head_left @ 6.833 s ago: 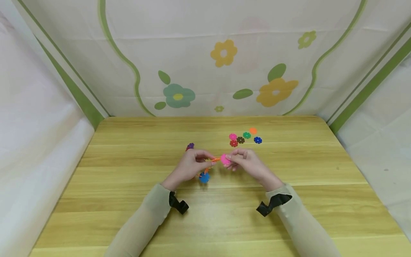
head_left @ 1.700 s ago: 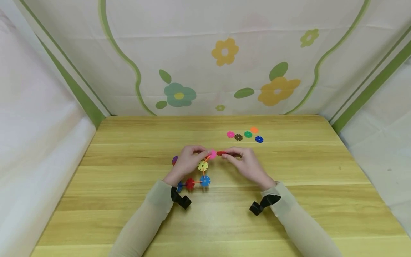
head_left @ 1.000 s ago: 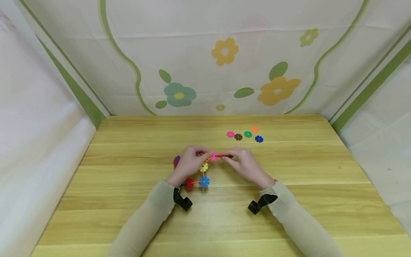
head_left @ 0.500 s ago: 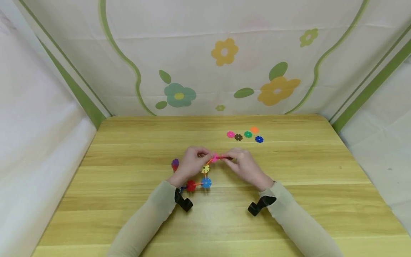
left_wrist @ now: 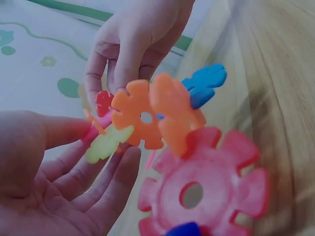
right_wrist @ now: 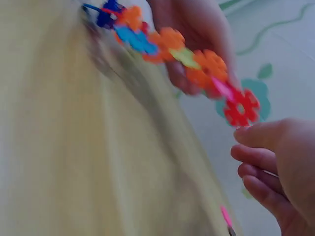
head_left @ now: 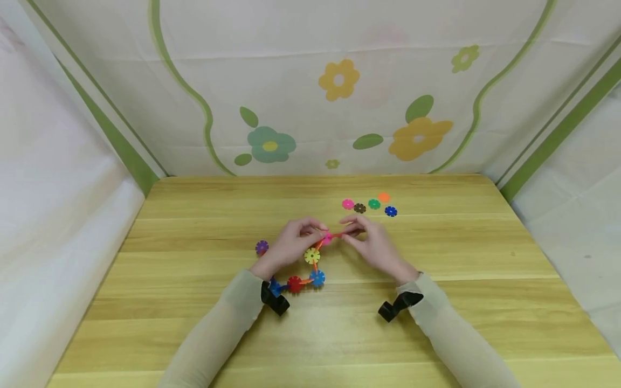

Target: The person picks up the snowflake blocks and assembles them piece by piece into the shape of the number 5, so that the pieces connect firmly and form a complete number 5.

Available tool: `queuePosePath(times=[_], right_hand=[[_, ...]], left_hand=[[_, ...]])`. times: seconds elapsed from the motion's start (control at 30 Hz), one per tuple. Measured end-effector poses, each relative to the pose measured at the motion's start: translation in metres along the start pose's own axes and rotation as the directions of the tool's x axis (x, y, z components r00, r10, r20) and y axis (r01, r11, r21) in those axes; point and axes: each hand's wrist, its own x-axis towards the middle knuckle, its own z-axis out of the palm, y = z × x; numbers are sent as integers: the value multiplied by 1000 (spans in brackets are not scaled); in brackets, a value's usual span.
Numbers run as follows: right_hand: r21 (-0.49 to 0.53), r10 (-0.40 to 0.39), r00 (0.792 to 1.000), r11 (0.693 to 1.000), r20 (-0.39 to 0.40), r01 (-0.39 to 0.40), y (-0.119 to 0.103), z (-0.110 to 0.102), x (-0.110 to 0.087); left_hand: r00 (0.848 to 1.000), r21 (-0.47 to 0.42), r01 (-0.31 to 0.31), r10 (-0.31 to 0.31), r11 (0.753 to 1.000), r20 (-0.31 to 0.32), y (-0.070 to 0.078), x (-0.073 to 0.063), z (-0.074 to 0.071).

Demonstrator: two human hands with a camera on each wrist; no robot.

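Observation:
My left hand (head_left: 290, 241) pinches the pink slotted snowflake disc (head_left: 327, 238) near the end of a chain of interlocked plastic discs. A red disc (right_wrist: 241, 108) sits edge-on in the pink one at the chain's tip. Beside that red disc is my right hand (head_left: 375, 249), its index finger lifted away and its thumb tip right at the disc's edge. From the pink disc the chain runs through orange discs (left_wrist: 137, 114), a yellow disc (head_left: 312, 256), a light-blue disc (head_left: 317, 278) and another red disc (head_left: 294, 284). The left wrist hides part of it; a purple disc (head_left: 262, 247) shows beyond.
Loose discs lie flat toward the back of the wooden table (head_left: 436, 323): pink (head_left: 347, 204), brown (head_left: 359, 208), green (head_left: 374, 204), orange (head_left: 384, 197) and dark blue (head_left: 391, 211). A flower-printed cloth (head_left: 291, 64) stands behind the table.
A red disc has left the loose group and now joins the pink disc. The right fingers have just spread from it. The chain has shifted slightly right and toward me.

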Motion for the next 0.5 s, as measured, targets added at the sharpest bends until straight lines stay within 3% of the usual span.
queuePosePath(times=[0.23,0.5], right_hand=[[-144,184,980,970,-81,-194,34,-34,35],[-310,275,961,912,-24,-269,65,-31,65]], left_hand=[[999,-5,25,-25,1000,-30,-2,-1,-4],[999,-32,38,-39,999,-23,1,-3,-4]])
